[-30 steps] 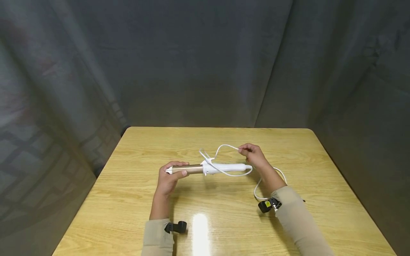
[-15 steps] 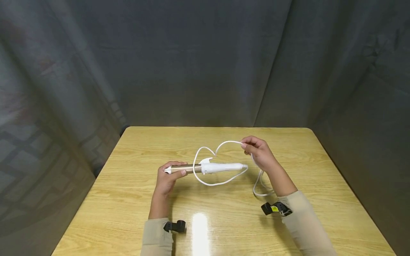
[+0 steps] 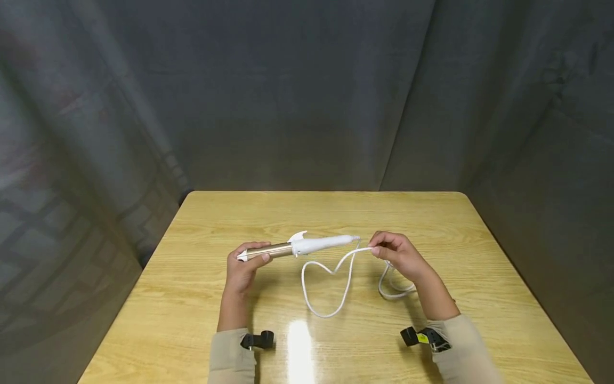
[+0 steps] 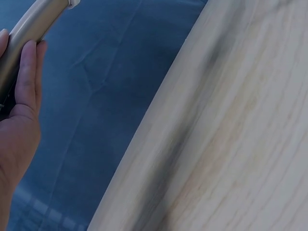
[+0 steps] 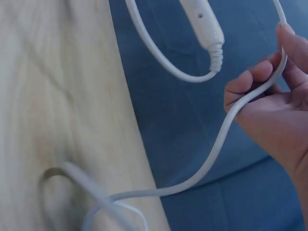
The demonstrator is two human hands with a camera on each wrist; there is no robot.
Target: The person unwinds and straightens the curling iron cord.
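Fingers of the left hand (image 3: 242, 271) wrap the curling iron (image 3: 295, 246) by its gold barrel, lifted over the counter (image 3: 201, 224); the right hand (image 3: 400, 256) pinches its white cord (image 3: 331, 288) beside the handle.

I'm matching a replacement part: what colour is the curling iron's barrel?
Metallic gold, on the curling iron; the head view shows it best.

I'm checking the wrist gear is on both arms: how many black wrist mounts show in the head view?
2. One black wrist mount sits on the left sleeve near the table's front edge; the other wrist mount is on the right sleeve. None appear hidden.
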